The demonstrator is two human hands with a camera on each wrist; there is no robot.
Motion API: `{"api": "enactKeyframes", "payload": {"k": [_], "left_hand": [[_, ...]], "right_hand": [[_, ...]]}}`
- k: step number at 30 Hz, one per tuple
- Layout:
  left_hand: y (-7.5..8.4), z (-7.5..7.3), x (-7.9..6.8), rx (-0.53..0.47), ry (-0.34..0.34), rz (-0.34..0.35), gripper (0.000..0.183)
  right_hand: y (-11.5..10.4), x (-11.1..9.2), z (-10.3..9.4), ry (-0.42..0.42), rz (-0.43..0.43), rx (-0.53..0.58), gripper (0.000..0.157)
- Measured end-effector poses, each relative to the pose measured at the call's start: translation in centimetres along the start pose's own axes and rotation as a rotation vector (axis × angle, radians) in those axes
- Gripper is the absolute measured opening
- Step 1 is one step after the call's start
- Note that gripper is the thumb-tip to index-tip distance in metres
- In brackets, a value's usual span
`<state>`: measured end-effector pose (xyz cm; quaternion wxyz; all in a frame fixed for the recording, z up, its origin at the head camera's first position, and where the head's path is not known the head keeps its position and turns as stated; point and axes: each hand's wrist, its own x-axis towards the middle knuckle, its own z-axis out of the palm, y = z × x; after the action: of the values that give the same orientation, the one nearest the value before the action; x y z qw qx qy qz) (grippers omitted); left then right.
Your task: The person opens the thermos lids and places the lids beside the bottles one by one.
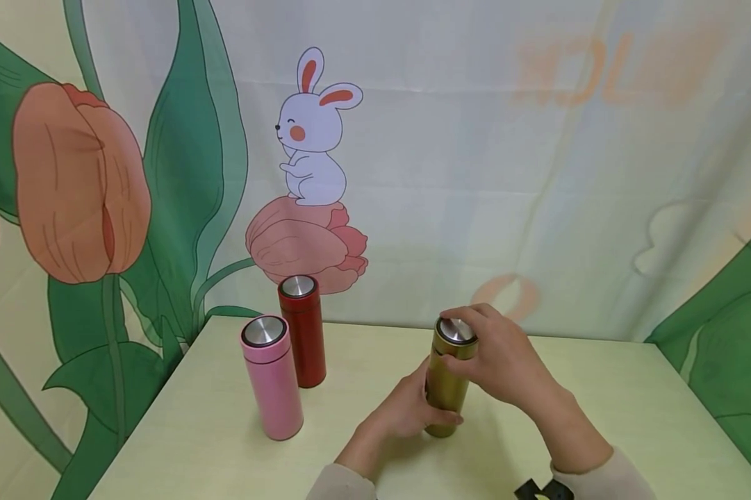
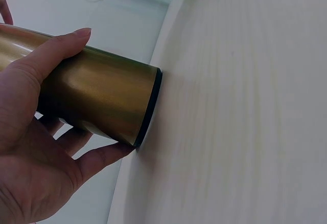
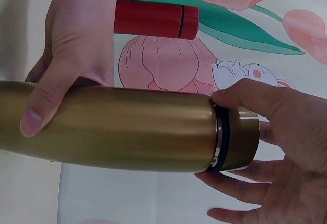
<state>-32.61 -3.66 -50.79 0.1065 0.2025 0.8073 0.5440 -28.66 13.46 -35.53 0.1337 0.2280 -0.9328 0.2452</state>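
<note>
A gold thermos bottle (image 1: 447, 385) with a silver-topped lid stands upright at the middle front of the table. My left hand (image 1: 406, 406) grips its lower body, the thumb along one side and the fingers around the other. In the left wrist view, the bottle's black base rim (image 2: 149, 106) is right at the tabletop. Up at the top, my right hand (image 1: 506, 354) holds the lid (image 3: 244, 137) between thumb and fingers. Between lid and body, the right wrist view shows a black band and a thin silver ring.
To the left stand a pink thermos bottle (image 1: 274, 389) and, just behind it, a red thermos bottle (image 1: 308, 340), both upright with silver-topped lids. A printed cloth (image 1: 413, 208) with a rabbit and tulips hangs behind the pale table (image 1: 181, 430).
</note>
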Motion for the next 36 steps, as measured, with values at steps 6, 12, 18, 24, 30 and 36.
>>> {"api": "enactKeyframes", "payload": {"k": [6, 12, 18, 24, 30, 36], "left_hand": [[0.1, 0.0, -0.1, -0.003, 0.002, -0.019, 0.088], [0.2, 0.1, -0.1, 0.005, 0.011, -0.018, 0.086], [0.1, 0.1, 0.0, 0.014, 0.017, -0.015, 0.086], [0.1, 0.1, 0.0, 0.014, 0.015, -0.007, 0.086], [0.1, 0.1, -0.1, 0.021, 0.016, -0.007, 0.086], [0.1, 0.1, -0.1, 0.017, 0.014, -0.018, 0.086]], "right_hand": [[0.8, 0.4, -0.8, -0.071, -0.078, 0.030, 0.055], [1.5, 0.7, -1.3, -0.119, -0.155, 0.064, 0.055], [1.8, 0.9, -1.6, -0.146, -0.188, 0.085, 0.054], [1.9, 0.9, -1.6, -0.156, -0.203, 0.091, 0.055], [1.8, 0.8, -1.7, -0.162, -0.208, 0.098, 0.056], [1.9, 0.9, -1.7, -0.165, -0.235, 0.110, 0.057]]}}
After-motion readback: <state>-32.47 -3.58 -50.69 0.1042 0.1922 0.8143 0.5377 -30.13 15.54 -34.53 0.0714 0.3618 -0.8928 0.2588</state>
